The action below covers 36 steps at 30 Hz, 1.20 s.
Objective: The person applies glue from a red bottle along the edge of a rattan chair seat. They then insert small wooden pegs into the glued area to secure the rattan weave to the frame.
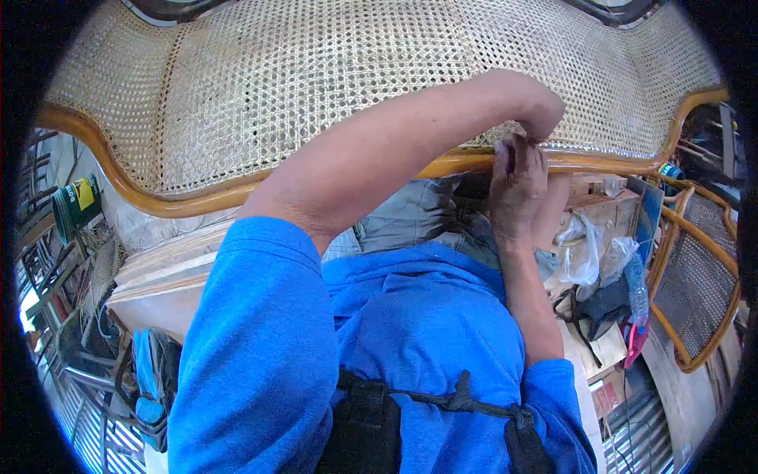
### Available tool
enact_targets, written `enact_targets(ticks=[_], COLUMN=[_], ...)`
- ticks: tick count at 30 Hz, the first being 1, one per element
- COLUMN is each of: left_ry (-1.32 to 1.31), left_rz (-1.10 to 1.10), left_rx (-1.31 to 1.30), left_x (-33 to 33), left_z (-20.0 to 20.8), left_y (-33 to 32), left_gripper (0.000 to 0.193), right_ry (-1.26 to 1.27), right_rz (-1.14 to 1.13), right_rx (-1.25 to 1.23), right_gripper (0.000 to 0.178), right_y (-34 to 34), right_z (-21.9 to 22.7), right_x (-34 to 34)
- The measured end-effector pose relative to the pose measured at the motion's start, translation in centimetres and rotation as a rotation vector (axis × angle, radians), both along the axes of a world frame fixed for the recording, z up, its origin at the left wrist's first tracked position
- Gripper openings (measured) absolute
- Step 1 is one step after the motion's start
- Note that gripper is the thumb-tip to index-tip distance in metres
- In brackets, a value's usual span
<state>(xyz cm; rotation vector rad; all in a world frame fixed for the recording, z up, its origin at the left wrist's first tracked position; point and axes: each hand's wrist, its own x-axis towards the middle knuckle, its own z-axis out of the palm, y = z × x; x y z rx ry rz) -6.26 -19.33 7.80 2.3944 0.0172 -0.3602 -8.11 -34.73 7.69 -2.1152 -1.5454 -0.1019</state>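
Note:
A woven cane panel [355,71] in a curved, varnished wooden frame [181,207] lies in front of me, its near rail crossing above my lap. My left arm reaches over the panel to the right. At its end my left hand [545,110] bends sharply down at the near rail, its fingers mostly hidden behind the wrist. My right hand [519,189] comes up from below and meets it at the rail's edge. Its fingers are curled and pressed together; what they hold, if anything, is too small or hidden to make out.
Stacked boards [158,265] lie to the left, with a green can [76,204] and a backpack [150,379] beyond. At right are plastic bags [583,251], a plastic bottle [636,284] and another cane-panelled frame [695,276]. A wooden box [612,209] stands under the rail's right part.

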Motion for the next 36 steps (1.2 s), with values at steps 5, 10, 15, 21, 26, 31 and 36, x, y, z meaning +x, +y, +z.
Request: enact_targets(ticks=[5,10,15,21,26,31,36], left_ry=[0.012,0.154,0.191,0.117,0.058,0.132,0.133], left_rz=[0.035,0.071,0.125,0.107,0.1,0.118,0.015], left_rx=[0.009,-0.015,-0.044,0.009,0.032,0.014,-0.004], left_x=[-0.9,-1.9,-1.9,-1.8,-1.1,-1.0,-1.4], left_z=[1.8,4.3,5.4,5.2,4.6,4.6,4.8], left_y=[-0.4,-0.1,-0.1,-0.4,-0.6,-0.5,-0.2], left_gripper=[0.023,0.024,0.026,0.028,0.031,0.033,0.028], right_ry=[-0.09,-0.142,-0.131,-0.134,-0.258,-0.237,-0.21], right_rz=[-0.001,0.041,0.051,0.064,0.098,0.148,0.163], right_rx=[0.008,-0.236,-0.287,-0.246,-0.328,-0.272,-0.22], right_gripper=[0.014,0.012,0.012,0.012,0.012,0.012,0.011], right_y=[0.3,0.6,-0.1,-0.6,-0.8,-0.6,-0.9], right_z=[0.7,3.4,3.6,2.4,1.8,1.7,1.1], right_x=[-0.4,-0.9,0.0,0.7,1.7,2.0,2.3])
